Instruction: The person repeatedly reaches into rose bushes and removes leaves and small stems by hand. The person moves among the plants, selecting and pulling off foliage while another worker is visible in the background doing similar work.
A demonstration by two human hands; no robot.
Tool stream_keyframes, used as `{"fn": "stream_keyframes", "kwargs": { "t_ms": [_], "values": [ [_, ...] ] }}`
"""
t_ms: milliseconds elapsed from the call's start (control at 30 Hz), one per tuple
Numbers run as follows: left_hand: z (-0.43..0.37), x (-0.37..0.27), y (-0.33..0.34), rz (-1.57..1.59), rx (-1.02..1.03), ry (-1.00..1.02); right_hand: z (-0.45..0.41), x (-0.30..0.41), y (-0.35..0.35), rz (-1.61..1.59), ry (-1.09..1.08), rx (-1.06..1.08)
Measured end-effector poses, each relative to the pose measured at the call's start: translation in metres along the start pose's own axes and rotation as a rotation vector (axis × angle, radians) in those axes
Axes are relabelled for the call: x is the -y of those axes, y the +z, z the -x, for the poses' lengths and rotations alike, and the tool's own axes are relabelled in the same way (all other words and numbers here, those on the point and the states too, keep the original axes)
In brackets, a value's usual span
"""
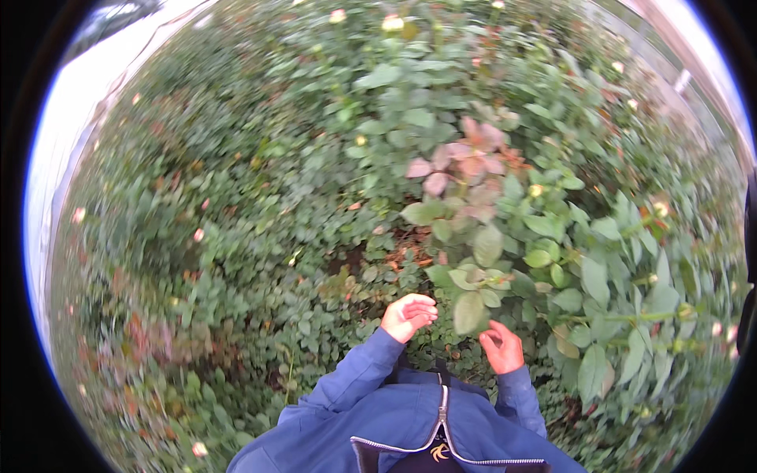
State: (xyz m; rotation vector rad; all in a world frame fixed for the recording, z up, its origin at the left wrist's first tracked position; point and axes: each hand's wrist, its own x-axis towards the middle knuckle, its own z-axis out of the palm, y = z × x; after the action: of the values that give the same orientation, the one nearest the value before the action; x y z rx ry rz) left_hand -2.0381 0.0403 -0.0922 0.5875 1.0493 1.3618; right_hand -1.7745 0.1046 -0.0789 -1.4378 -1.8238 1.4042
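Both hands are held low in front of the blue zipped jacket (408, 408), above dense rose bushes. My left hand (410, 317) has its fingers bent and apart from the thumb, with nothing seen in it. To its right, my right hand (502, 347) is loosely curled just below a rose stem's leaves; whether it touches a leaf or stem is unclear. Between and above the hands hangs a broad green rose leaf (470, 312). Farther up stands a shoot with reddish young leaves (473, 154). A yellowish rosebud (535, 190) is beside it.
Leafy rose stems (615, 319) reach in from the right, close to my right hand. Pale pink rosebuds (199, 235) dot the foliage. Brown dry plant matter (411, 251) lies in a gap ahead. Whitish sheeting (71, 112) borders the far left.
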Motion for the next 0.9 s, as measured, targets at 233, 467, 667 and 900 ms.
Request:
{"fn": "stream_keyframes", "kwargs": {
  "t_ms": [233,467,667,900],
  "values": [
    [0.039,0.008,-0.003,0.046,-0.209,-0.024,0.008,-0.013,0.030,0.157,-0.097,0.408],
    [0.056,0.040,-0.031,-0.071,-0.330,0.140,-0.013,0.014,0.066,0.183,-0.184,0.565],
    [0.079,0.029,-0.063,-0.184,-0.508,0.152,-0.036,0.033,0.112,0.286,-0.246,0.702],
    [0.123,0.042,-0.129,0.138,-0.596,0.152,-0.095,0.066,0.255,0.352,-0.367,0.841]
  ]
}}
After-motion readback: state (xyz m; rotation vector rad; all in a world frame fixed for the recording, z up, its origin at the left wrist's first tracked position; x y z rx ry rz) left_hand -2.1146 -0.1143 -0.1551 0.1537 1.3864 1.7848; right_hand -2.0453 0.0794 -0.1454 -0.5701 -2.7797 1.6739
